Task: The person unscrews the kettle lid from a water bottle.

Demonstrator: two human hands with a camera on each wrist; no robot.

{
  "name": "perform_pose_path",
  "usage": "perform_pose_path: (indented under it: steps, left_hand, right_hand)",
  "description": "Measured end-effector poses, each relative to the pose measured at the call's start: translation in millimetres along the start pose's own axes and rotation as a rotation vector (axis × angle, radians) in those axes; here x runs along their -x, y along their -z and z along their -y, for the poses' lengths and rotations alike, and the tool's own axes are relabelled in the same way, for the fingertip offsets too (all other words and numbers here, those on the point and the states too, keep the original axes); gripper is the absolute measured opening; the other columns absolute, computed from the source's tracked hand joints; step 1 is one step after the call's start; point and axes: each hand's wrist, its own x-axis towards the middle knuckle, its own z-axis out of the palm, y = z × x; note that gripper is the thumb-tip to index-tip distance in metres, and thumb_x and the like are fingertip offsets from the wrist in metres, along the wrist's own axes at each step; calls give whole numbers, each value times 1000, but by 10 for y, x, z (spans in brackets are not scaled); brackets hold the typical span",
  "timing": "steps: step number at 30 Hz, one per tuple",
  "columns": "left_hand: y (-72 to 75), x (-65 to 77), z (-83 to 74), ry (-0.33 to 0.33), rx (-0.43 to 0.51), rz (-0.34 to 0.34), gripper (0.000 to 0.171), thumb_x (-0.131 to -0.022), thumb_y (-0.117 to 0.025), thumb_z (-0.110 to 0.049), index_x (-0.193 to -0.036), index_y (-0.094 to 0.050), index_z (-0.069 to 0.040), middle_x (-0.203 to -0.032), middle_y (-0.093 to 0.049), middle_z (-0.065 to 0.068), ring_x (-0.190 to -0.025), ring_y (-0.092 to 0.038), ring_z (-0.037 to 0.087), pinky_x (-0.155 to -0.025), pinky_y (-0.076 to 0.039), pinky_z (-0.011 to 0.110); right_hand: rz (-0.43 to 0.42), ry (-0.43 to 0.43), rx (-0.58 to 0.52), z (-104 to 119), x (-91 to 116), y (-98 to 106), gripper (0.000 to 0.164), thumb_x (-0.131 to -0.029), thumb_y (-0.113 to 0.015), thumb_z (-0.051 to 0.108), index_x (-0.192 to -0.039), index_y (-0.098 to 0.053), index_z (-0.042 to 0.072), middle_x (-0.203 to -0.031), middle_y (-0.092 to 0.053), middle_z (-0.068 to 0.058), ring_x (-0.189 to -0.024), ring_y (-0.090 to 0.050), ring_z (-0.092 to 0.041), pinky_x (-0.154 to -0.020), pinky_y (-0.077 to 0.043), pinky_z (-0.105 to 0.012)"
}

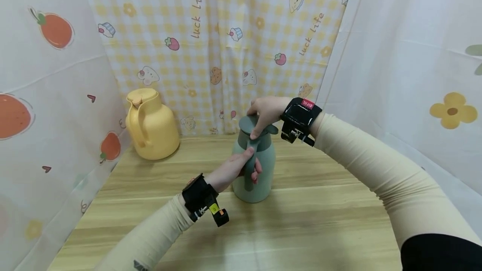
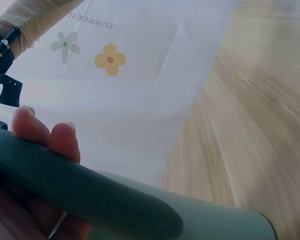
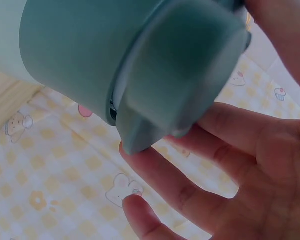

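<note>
A green vacuum jug (image 1: 265,172) stands upright on the wooden table, with a darker collar and handle (image 2: 85,192). My left hand (image 1: 235,165) grips that handle, fingers wrapped round it and thumb near its top. Over the top, my right hand (image 1: 268,110) holds the jug's lid (image 1: 246,124) between the thumb on the near side and fingers on the far side. In the right wrist view the fingers touch the edge of the lid (image 3: 185,70), and a narrow pale gap shows between lid and collar. The inside of the jug is hidden.
A yellow jug (image 1: 162,126) with its own lid and handle stands at the back left of the table (image 1: 301,225). Behind the table hangs a yellow checked curtain (image 1: 211,62), with white printed curtains (image 1: 410,74) at both sides.
</note>
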Motion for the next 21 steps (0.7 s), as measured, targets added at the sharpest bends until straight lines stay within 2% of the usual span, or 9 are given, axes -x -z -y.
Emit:
perform_pose_path:
  steps: [6,14,21]
  left_hand:
    - [-11,-5,9,-10,-1,-1,63,-103,-25,-54,-91,-59,-3,-71,-58,1,-76,-61,19,-89,-45,36]
    - [-25,16,9,-21,11,-7,62,-103,-25,-54,-90,-59,-4,-70,-57,0,-75,-61,18,-89,-45,36]
    - [-33,17,7,-24,13,-3,63,-103,-24,-54,-90,-59,-4,-70,-57,0,-75,-61,18,-88,-45,36]
  right_hand:
    - [17,-32,-26,-7,9,11,75,-78,-81,41,-140,-52,10,-137,-45,-12,-114,-49,-25,-94,-43,-37]
    - [64,7,-47,-14,5,43,78,-79,-82,31,-144,-46,9,-136,-44,-12,-113,-47,-25,-94,-42,-36]
    - [104,-3,-44,-25,-14,61,79,-79,-82,27,-146,-43,13,-147,-35,-10,-121,-43,-25,-96,-41,-37]
